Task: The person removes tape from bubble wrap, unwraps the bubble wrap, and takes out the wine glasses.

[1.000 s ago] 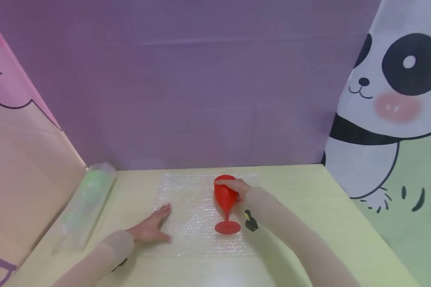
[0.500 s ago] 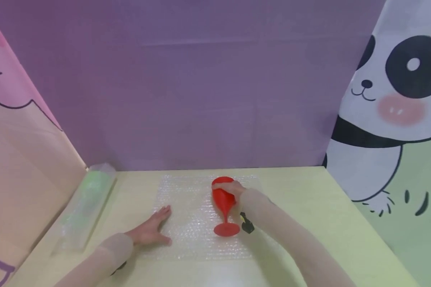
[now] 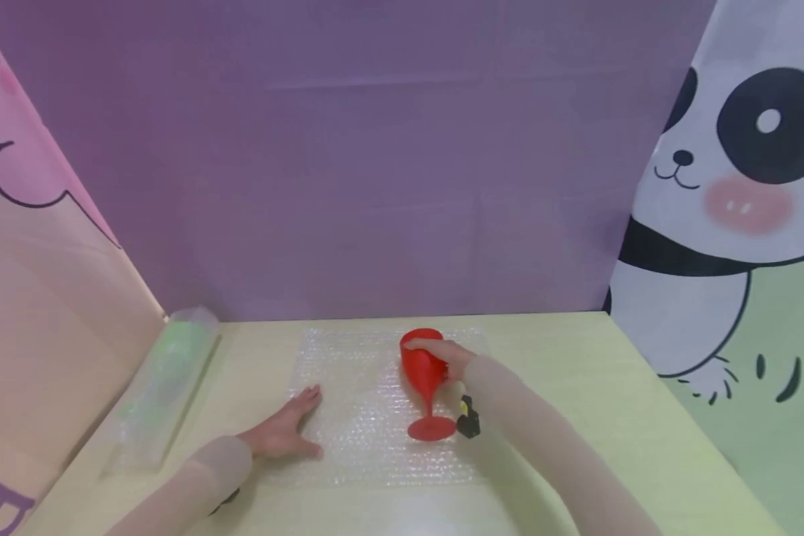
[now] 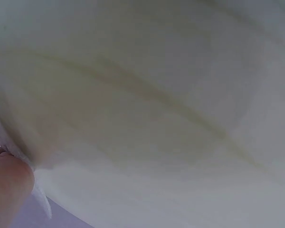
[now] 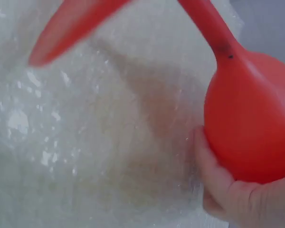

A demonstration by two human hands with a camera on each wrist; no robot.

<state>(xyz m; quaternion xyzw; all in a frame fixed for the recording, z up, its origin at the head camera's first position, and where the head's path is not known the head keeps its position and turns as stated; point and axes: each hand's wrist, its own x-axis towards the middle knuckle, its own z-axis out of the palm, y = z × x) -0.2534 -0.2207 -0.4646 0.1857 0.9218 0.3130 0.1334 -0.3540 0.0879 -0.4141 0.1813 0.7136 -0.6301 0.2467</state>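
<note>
A red goblet (image 3: 418,371) is over the right part of a clear bubble wrap sheet (image 3: 355,417). My right hand (image 3: 447,353) grips its bowl from the right, thumb laid across near the rim. In the right wrist view, the goblet's stem and foot stand apart from the sheet, and a shadow falls on the wrap below. Whether its rim touches the sheet I cannot tell. On the sheet's left edge rests my left hand (image 3: 280,433), fingers and thumb spread, holding nothing. Only a bit of that hand (image 4: 8,187) shows in the left wrist view.
A clear-wrapped bundle with something pale green inside (image 3: 167,372) lies along the left side of the pale table (image 3: 563,372). Behind the table hangs a purple backdrop (image 3: 375,186). A panda-printed sheet (image 3: 690,313) borders the right.
The goblet in my right hand shifts slightly left, then back to the right with its foot swinging a little. My left hand stays in place on the sheet.
</note>
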